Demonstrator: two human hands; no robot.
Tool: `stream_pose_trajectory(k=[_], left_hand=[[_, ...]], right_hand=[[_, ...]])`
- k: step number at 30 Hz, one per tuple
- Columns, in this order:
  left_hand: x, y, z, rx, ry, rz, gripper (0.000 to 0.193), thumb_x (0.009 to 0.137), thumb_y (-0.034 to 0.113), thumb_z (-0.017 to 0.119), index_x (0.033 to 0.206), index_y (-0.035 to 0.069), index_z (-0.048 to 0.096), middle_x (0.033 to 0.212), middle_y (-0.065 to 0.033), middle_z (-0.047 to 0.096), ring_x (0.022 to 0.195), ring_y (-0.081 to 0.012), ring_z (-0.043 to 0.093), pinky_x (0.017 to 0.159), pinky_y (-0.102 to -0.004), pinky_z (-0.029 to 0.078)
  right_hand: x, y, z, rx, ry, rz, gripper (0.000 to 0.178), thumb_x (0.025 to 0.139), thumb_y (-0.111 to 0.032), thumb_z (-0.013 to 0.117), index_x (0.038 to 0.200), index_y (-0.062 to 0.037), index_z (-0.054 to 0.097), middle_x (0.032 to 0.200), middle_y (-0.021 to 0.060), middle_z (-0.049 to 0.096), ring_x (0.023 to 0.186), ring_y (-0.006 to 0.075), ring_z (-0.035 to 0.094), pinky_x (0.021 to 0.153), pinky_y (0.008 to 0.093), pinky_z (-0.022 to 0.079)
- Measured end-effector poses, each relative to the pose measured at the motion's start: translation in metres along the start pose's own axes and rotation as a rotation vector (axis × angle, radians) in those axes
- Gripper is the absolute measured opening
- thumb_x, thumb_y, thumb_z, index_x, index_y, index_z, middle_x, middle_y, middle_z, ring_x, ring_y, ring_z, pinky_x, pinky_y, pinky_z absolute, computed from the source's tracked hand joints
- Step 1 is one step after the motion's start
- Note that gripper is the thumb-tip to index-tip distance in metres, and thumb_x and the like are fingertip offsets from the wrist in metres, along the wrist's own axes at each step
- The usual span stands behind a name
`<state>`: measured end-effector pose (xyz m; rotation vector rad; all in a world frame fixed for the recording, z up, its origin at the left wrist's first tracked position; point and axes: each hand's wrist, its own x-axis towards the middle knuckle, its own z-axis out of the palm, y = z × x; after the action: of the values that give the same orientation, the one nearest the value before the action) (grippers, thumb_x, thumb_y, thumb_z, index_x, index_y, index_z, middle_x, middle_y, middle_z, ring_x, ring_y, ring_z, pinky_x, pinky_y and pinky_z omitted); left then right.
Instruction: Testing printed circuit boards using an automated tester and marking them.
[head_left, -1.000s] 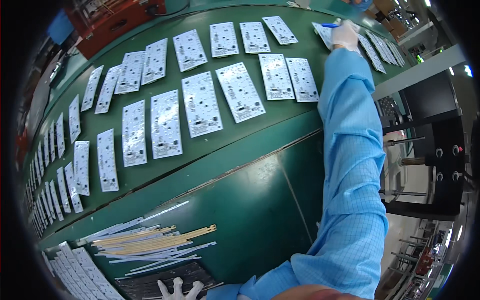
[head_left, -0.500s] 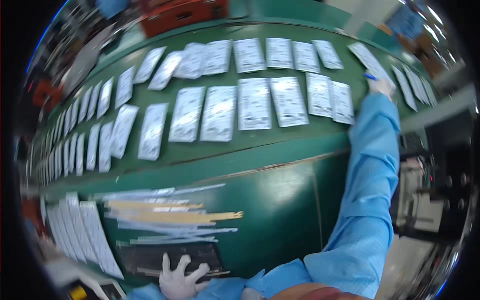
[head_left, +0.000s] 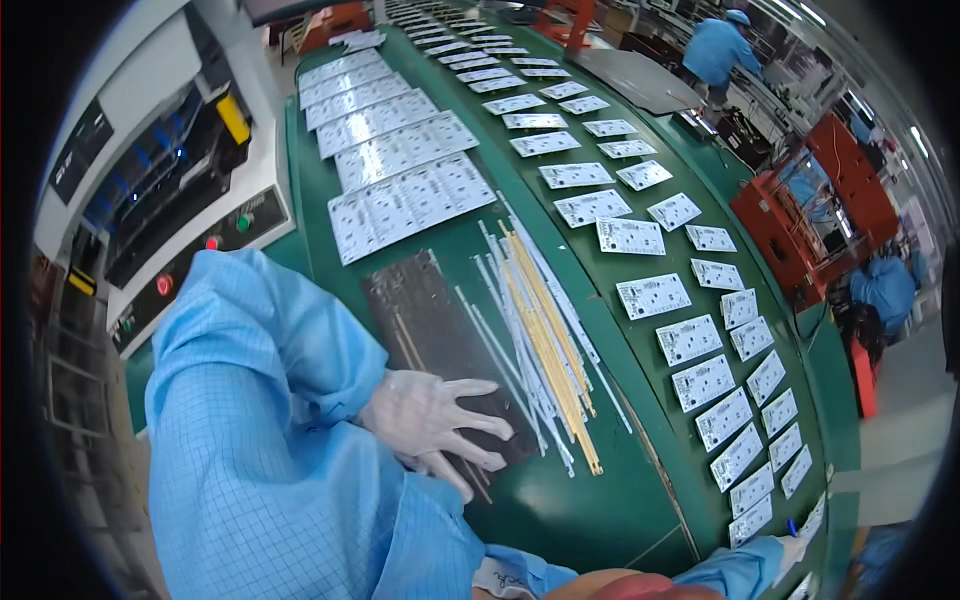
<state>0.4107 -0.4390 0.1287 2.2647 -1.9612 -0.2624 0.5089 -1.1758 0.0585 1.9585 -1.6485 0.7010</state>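
A: Right hand (head_left: 794, 549): state?
B: Small, at the lower right edge. Slim blue object (head_left: 792, 527) shows at its fingers; can't tell how tightly they close.
A: Nearest board?
B: White board (head_left: 816, 516), just right of and beyond that hand, long axis running away and slightly right. Contact unclear. Left hand is well apart from it.
A: Left hand (head_left: 432, 420)?
B: Gloved, fingers spread wide, palm down on the near end of the black slab (head_left: 425, 300). Slab's long axis slants away to the left. White and tan strips (head_left: 545, 320) lie right of it.
A: Surface?
B: Green bench (head_left: 590, 520); beside it a green lane (head_left: 818, 430) with rows of small boards (head_left: 690, 340). Large white panels (head_left: 410, 205) beyond the slab.
A: Room?
B: Machine with buttons (head_left: 250, 205) left, red equipment (head_left: 765, 215) right, co-worker in blue (head_left: 714, 52) far off.
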Motion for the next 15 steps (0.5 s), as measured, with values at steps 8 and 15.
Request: stream_pose_trajectory(k=[8,15], left_hand=[[0.044,0.034,0.021,-0.077,0.401,-0.162,0.033,0.084,0.037,0.049,0.094,0.006,0.056,0.111,-0.0112,0.049,0.119,-0.0291,0.036,0.102,-0.0544,0.021],[0.109,0.060,0.090,0.066,0.937,-0.167,0.015,0.074,0.021,0.057,0.084,0.010,0.056,0.098,-0.0088,0.056,0.095,-0.0239,0.054,0.080,-0.0398,0.045]], right_hand=[[0.074,-0.030,-0.011,0.866,-0.187,0.085,0.048,0.072,-0.048,0.060,0.084,-0.0020,0.067,0.074,0.0217,0.064,0.074,0.0327,0.063,0.065,0.0436,0.047],[0.196,-0.028,-0.031,1.386,0.294,-0.102,0.052,0.079,-0.043,0.058,0.108,0.0001,0.059,0.102,0.0187,0.062,0.093,0.0315,0.059,0.082,0.0368,0.045]])
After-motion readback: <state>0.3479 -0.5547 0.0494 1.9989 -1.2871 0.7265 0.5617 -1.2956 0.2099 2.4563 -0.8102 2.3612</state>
